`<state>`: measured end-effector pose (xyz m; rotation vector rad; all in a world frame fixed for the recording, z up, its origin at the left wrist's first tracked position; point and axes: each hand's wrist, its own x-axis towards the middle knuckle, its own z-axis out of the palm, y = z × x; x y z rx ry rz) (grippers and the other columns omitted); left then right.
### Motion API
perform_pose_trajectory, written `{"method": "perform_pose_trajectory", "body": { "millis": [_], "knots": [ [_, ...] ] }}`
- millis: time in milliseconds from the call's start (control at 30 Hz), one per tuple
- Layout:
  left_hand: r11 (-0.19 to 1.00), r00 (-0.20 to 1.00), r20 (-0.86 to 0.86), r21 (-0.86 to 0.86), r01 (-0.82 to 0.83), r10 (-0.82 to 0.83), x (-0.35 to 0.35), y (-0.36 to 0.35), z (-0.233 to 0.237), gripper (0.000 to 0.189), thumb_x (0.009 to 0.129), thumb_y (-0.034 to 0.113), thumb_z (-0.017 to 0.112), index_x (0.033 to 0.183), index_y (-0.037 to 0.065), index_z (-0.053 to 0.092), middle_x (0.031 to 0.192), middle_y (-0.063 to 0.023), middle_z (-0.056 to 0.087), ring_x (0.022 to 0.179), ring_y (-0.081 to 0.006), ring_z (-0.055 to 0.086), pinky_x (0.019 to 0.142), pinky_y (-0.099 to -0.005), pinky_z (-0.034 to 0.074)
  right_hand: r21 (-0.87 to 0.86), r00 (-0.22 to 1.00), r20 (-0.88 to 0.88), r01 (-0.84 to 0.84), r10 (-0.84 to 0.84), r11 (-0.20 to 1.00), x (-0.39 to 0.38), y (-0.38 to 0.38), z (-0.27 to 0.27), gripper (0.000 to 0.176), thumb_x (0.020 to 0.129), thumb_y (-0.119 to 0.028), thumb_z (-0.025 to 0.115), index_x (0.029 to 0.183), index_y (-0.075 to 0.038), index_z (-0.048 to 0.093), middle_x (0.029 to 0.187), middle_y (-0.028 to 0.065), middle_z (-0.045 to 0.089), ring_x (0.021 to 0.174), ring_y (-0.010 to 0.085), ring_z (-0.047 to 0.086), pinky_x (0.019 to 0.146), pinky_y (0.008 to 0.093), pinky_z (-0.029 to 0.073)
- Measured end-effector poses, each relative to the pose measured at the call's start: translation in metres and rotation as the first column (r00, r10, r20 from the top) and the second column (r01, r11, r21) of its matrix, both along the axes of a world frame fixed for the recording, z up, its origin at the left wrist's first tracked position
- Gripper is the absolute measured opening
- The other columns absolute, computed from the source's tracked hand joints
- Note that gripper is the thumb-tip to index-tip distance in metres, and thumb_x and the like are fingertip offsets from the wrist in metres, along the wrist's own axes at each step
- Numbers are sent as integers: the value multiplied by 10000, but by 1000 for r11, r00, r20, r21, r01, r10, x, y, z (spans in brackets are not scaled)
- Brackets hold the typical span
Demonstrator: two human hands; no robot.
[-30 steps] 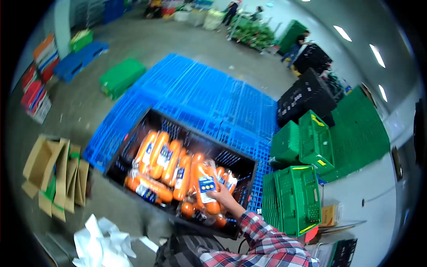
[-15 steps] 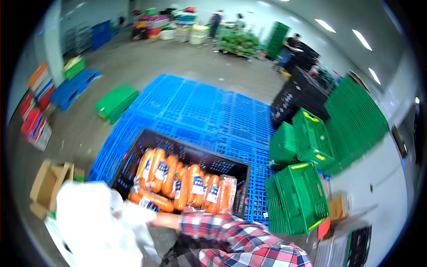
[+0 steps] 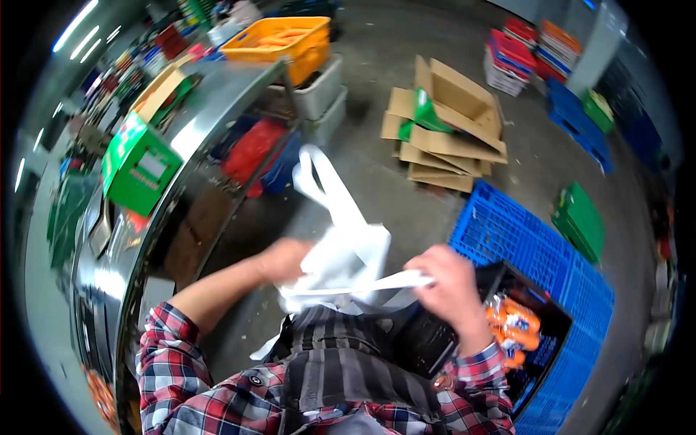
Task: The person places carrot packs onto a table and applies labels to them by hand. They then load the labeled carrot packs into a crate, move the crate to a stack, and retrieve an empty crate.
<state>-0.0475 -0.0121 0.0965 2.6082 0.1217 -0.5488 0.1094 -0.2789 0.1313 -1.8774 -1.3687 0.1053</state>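
Note:
In front of my body a white bag (image 3: 344, 254) with long loop handles hangs between my two hands, partly smeared by motion. My right hand (image 3: 449, 286) is closed round one strap, which is pulled out sideways. At the bag's other side my left hand (image 3: 285, 261) is blurred, its fingers bent against the white material. Close by my right forearm is a black crate (image 3: 554, 330) holding long orange packs (image 3: 516, 322) with labels; my arm hides part of it.
The crate rests on blue pallets (image 3: 518, 225). Flattened and open cardboard boxes (image 3: 453, 123) lie ahead. To the left runs a metal table (image 3: 217, 94) with a green box (image 3: 141, 163). Beyond it stands a yellow crate (image 3: 279, 43); a green crate (image 3: 578, 221) sits on the right.
My view has swung left, from the orange packs toward the metal table. The white material, bunched at lower left before, is now between both hands with its straps spread.

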Motion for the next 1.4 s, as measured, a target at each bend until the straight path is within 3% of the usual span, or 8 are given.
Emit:
{"method": "perform_pose_trajectory", "body": {
  "millis": [200,267,400,567,800,1067,1333,1400],
  "knots": [
    [395,467,224,-866,-307,855,-36,1,55,410,796,187,607,1136,-15,500,1060,-136,571,957,-241,561,861,-348,427,-206,833,-543,-252,105,946,-38,74,-67,181,718,-98,591,891,-49,570,757,127,566,703,264,566,615,342,457],
    [-379,318,-338,-923,73,886,-58,68,73,280,800,143,593,1034,-5,554,949,-100,596,838,-198,578,771,-322,468,-358,682,-729,-453,58,817,-73,70,-96,187,749,-138,578,912,-47,567,751,124,575,670,268,571,599,350,459],
    [690,274,789,-244,-682,550,-132,185,13,167,686,104,620,828,15,628,774,-113,645,701,-244,631,635,-325,494,-552,805,-565,-530,178,644,-51,117,-48,262,731,-188,601,958,-65,556,774,147,565,676,285,565,631,360,471],
    [983,999,40,179,-30,23,-82,121,-1,221,682,214,605,817,40,619,788,-158,628,721,-306,623,622,-385,500,-83,731,500,-494,465,866,-40,211,78,233,598,-113,638,818,-85,567,661,56,510,603,202,545,527,323,444],
    [589,-72,656,-715,-377,751,-103,219,58,300,787,231,602,974,-1,569,898,-72,605,875,-191,580,770,-353,469,-516,907,-77,-392,414,762,-61,272,-75,232,809,-176,511,979,-18,530,757,202,556,684,283,585,592,388,453],
    [780,773,103,-65,-622,625,-175,276,-50,183,695,145,563,817,20,618,759,-183,615,677,-336,586,619,-404,466,-87,663,323,-690,676,719,-46,385,29,249,582,-82,638,830,-95,609,707,66,549,699,260,551,639,356,437],
    [-474,204,-507,-859,-193,837,-127,267,-36,253,850,80,513,1071,-39,544,978,-97,607,857,-180,591,736,-296,501,-86,202,-877,-959,436,271,-27,468,-107,613,909,-194,396,1374,30,64,1434,147,122,1328,229,99,1071,305,98],
    [-225,98,-281,-897,-381,955,-113,270,-78,246,859,55,477,1079,-39,535,977,-96,607,874,-185,589,751,-293,498,-45,147,-964,-912,220,408,-39,483,-144,662,835,-102,462,1382,-1,103,1397,154,212,1306,213,169,1051,280,158]
  ]
}}
